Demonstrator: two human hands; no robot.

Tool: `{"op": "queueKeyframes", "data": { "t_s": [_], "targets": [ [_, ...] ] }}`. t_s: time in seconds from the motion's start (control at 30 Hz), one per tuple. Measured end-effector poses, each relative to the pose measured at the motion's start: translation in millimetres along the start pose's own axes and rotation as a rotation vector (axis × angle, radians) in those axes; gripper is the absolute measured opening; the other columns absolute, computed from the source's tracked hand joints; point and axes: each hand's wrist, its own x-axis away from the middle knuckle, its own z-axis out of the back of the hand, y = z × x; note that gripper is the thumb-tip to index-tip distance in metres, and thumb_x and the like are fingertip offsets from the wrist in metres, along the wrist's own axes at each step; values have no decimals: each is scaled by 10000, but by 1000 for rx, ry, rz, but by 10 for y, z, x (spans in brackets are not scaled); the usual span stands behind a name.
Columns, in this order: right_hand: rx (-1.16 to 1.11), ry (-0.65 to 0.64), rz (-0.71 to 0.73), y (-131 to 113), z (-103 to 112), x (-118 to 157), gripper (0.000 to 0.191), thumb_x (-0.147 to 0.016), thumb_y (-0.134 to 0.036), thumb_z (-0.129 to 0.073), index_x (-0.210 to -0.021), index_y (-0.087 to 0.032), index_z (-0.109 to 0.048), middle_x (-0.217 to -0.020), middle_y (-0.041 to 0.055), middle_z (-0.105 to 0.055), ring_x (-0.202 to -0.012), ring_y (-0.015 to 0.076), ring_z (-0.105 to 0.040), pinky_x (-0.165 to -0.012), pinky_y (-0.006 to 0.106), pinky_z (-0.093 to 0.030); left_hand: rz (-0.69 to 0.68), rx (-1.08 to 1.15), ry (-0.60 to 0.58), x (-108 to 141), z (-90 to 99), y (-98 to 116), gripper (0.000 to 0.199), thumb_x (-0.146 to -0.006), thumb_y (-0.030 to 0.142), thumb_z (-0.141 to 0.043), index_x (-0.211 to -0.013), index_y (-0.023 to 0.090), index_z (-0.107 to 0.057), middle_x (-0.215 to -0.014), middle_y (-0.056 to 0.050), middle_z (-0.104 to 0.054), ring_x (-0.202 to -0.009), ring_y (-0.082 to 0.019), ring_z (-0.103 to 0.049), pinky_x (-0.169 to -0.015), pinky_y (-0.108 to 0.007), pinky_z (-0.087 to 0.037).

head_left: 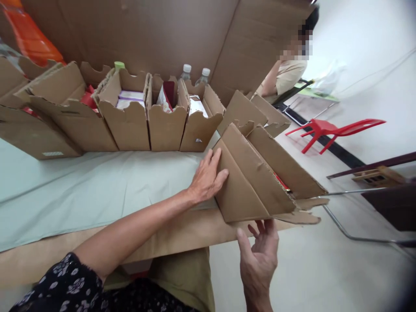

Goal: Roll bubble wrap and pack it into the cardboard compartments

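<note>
A brown cardboard box (244, 177) with an open top and wavy-cut edges stands at the right end of the table. Flat against its left side rests my left hand (208, 178), fingers stretched out. My right hand (261, 253) is below the box's near end, palm up, thumb apart and fingers loosely bent. Its fingertips are at the box's lower edge; whether they press on it I cannot tell. Something red (281, 182) shows inside, mostly hidden by the cardboard wall.
A row of similar boxes (125, 125) holds packets and cartons behind a pale green cloth (97, 186). Two capped bottles (204, 77) stand behind them, before a tall cardboard panel (156, 34). To the right are a red chair (325, 128) and a seated person (286, 73).
</note>
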Motion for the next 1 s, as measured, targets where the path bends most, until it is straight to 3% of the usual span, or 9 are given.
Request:
{"op": "queueKeyframes", "data": {
  "t_s": [0.17, 0.37, 0.53, 0.7, 0.87, 1.0],
  "targets": [
    [44, -67, 46, 125, -45, -223, 788, -926, -390, -730, -1629, -360, -374, -1615, 150, -452, -1422, 360, -526, -1002, 540, -554, 17, -41, -176, 332, -187, -178, 775, -1030, 496, -402, -1667, 99, -212, -1763, -222, -191, -1662, -309, -149, -1342, -549, -202],
    [68, -170, 138, 102, -206, -439, 785, -946, -349, -717, -1638, -399, -348, -1722, 116, -287, -1503, 344, -451, -959, 478, -640, -86, -49, -299, 282, -154, -302, 750, -1043, 554, -402, -1673, 179, -244, -1770, -174, -200, -1656, -294, -187, -1326, -566, -232],
    [142, -242, 226, 129, -284, -626, 764, -955, -336, -708, -1630, -434, -366, -1719, 93, -282, -1466, 329, -503, -919, 443, -674, -114, -65, -290, 291, -114, -340, 724, -1056, 565, -380, -1664, 186, -275, -1751, -169, -272, -1642, -278, -244, -1319, -546, -262],
    [122, -290, 195, 184, -358, -921, 719, -960, -369, -685, -1619, -402, -399, -1711, 109, -300, -1384, 310, -588, -890, 425, -678, -132, -198, -317, 356, -152, -281, 689, -1062, 535, -390, -1639, 163, -335, -1723, -196, -331, -1605, -328, -326, -1297, -589, -271],
    [102, -322, 174, 305, -692, -1417, 757, -914, -422, -665, -1615, -284, -413, -1691, 176, -310, -1362, 323, -595, -865, 421, -668, -139, -273, -345, 339, -195, -248, 711, -1028, 470, -471, -1619, 94, -347, -1656, -223, -444, -1556, -340, -403, -1293, -573, -258],
    [97, -404, 133, 419, -985, -1839, 813, -833, -492, -676, -1565, -208, -465, -1645, 218, -378, -1293, 334, -627, -805, 418, -657, -172, -333, -349, 339, -213, -269, 696, -1027, 478, -476, -1615, 124, -361, -1631, -206, -483, -1542, -347, -414, -1284, -570, -253]
  ]
}}
